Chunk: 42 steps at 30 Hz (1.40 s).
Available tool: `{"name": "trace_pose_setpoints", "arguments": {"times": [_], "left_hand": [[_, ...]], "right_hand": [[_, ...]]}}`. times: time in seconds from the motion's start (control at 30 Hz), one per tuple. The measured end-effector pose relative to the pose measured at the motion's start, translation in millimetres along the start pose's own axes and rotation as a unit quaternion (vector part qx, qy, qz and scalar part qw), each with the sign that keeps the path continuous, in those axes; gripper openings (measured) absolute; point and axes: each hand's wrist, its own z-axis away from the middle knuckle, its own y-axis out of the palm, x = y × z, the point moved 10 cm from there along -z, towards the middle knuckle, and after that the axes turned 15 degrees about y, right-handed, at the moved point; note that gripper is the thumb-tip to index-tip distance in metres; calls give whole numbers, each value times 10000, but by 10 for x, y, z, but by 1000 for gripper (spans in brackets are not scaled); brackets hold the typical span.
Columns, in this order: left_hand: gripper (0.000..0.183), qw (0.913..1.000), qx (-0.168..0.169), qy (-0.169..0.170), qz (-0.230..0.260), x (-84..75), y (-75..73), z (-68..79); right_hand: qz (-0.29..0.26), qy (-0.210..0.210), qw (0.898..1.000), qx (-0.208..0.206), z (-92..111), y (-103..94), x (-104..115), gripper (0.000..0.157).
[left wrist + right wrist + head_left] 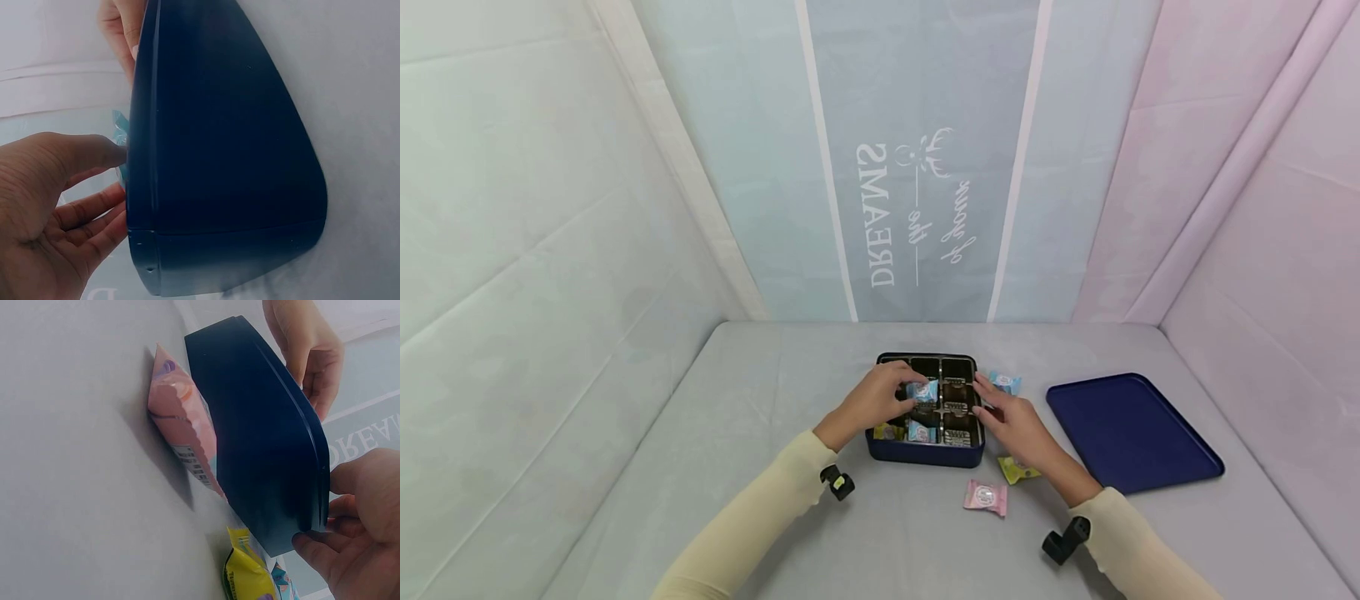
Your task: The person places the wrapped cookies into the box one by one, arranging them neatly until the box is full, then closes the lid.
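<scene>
My left hand [874,395] pinches a blue-wrapped candy [923,391] between thumb and fingertips, over the middle of a dark blue box [925,452]. Its black insert is divided into several compartments. A yellow-wrapped candy [888,432] lies in the front left compartment, and another blue-wrapped candy [922,432] in the front middle one. At the box's right side my right hand [1018,429] holds the rim. In the right wrist view its thumb [344,478] reaches over the edge while a finger [315,553] rests against the outer wall.
Right of the box lie a loose blue candy [1004,382] and a yellow candy [1017,469], partly behind the right hand. A pink candy [986,497] lies in front. Farther right is a flat dark blue lid [1135,433]. Fabric walls [925,83] enclose the grey table [775,367].
</scene>
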Motion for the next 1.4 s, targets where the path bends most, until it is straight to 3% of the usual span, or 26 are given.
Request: {"name": "trace_pose_setpoints", "arguments": {"times": [0.47, 1.03, 1.4], "left_hand": [[29, 9998, 103, 109, -146, -24, 65, -13], [24, 9977, 134, -166, -639, -79, 84, -47], [27, 9977, 128, -285, -594, -92, 115, -86]], "right_hand": [[32, 2, 10000, 10, 8, 10, 16, 50], [85, -17, 10000, -21, 6, -3, 28, 50], [51, 11, 10000, -7, -11, 0, 10, 50]]}}
